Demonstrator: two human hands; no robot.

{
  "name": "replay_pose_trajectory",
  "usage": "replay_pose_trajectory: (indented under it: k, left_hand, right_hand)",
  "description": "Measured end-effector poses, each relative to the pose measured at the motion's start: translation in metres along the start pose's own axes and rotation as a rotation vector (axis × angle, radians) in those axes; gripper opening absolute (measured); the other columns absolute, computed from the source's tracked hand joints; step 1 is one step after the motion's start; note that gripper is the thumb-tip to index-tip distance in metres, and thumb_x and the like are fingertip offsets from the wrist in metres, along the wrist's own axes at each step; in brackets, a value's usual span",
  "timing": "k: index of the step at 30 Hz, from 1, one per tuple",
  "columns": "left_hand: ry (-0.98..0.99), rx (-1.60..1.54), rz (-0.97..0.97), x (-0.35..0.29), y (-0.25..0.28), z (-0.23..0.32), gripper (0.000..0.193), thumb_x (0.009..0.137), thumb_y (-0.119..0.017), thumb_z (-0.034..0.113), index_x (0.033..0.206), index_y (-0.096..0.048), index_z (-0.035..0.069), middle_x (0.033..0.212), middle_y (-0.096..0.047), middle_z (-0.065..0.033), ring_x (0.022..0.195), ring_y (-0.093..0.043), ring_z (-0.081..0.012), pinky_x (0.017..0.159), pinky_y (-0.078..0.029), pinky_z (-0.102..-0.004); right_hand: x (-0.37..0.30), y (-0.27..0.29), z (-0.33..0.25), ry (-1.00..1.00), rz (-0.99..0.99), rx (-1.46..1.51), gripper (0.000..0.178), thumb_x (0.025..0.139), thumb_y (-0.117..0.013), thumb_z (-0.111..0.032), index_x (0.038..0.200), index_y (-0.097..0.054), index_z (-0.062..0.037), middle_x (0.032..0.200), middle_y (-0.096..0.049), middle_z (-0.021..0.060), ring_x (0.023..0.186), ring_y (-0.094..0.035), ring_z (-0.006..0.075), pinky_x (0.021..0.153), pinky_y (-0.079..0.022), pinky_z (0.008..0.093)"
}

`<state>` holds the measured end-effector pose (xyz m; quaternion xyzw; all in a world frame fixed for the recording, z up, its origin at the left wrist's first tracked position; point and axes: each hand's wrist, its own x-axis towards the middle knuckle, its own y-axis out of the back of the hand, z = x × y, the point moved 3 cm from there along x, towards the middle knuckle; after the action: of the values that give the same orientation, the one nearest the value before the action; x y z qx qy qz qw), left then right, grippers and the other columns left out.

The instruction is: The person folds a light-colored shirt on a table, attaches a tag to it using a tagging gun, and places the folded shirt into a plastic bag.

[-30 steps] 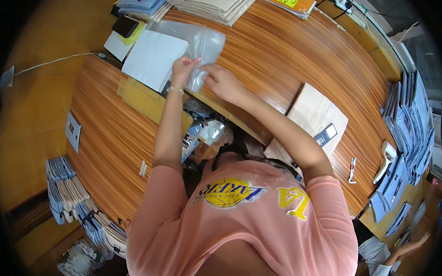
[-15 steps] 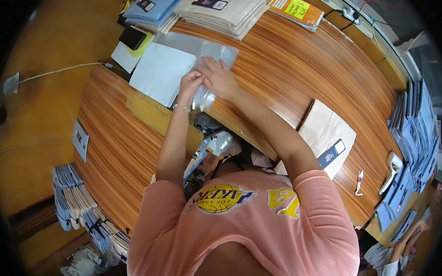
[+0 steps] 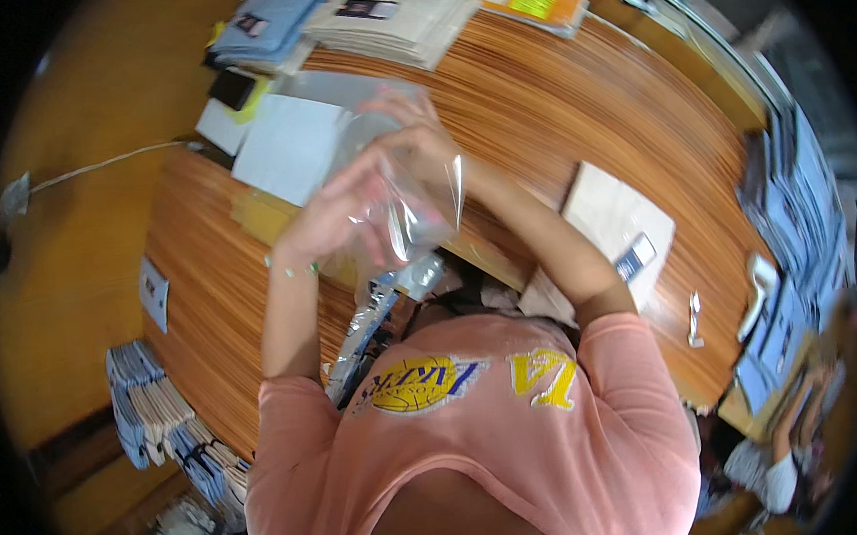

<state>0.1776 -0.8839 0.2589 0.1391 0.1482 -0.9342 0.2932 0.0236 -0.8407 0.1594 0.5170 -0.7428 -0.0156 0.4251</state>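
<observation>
A clear plastic bag (image 3: 409, 216) is raised off the table, its film catching the light in front of my chest. My left hand (image 3: 335, 214) is closed on it at the left side; some fingers show through the plastic. My right hand (image 3: 421, 139) is just beyond, next to the bag, with its blurred fingers stretched out over a pile of clear bags (image 3: 320, 84). The bag partly overlaps my right hand and wrist, so their contact is hard to make out. Beside the pile lies a white sheet or packet (image 3: 288, 149).
Cream folded cloth (image 3: 618, 221) with a dark tag lies right, near a small white tool (image 3: 695, 318) and a white handheld device (image 3: 759, 296). Folded stacks, blue (image 3: 270, 26) and cream (image 3: 389, 25), stand at the back beside an orange notebook (image 3: 534, 5). Blue packs (image 3: 793, 194) line the right edge.
My left hand has lifted a clear bag from the pile and brought it down toward my chest. My right hand stays near the pile. The whole view has shifted slightly.
</observation>
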Motion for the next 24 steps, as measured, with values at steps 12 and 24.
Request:
replay_pose_trajectory:
  k: [12, 24]
  left_hand:
    - [0.346, -0.655, -0.827, 0.121, -0.187, -0.160, 0.093, 0.081, -0.030, 0.075, 0.137, -0.033, 0.001, 0.133, -0.044, -0.0237, 0.118, -0.049, -0.0374, 0.095, -0.045, -0.0464]
    - [0.243, -0.195, -0.372, 0.165, -0.233, -0.178, 0.016, 0.088, -0.062, 0.015, 0.100, -0.059, 0.004, 0.095, -0.066, -0.0082, 0.079, -0.064, -0.0126, 0.067, -0.053, -0.0219]
  right_hand:
    - [-0.213, 0.255, -0.006, -1.098, 0.622, 0.572, 0.019, 0.092, -0.055, -0.021, 0.101, -0.053, -0.0040, 0.065, -0.052, 0.0000, 0.052, -0.051, 0.0101, 0.048, -0.048, 0.0247]
    - [-0.307, 0.282, -0.011, -1.261, 0.550, 0.571, 0.032, 0.086, -0.061, -0.007, 0.117, -0.056, -0.0013, 0.097, -0.065, 0.0074, 0.082, -0.063, 0.0113, 0.074, -0.050, 0.0219]
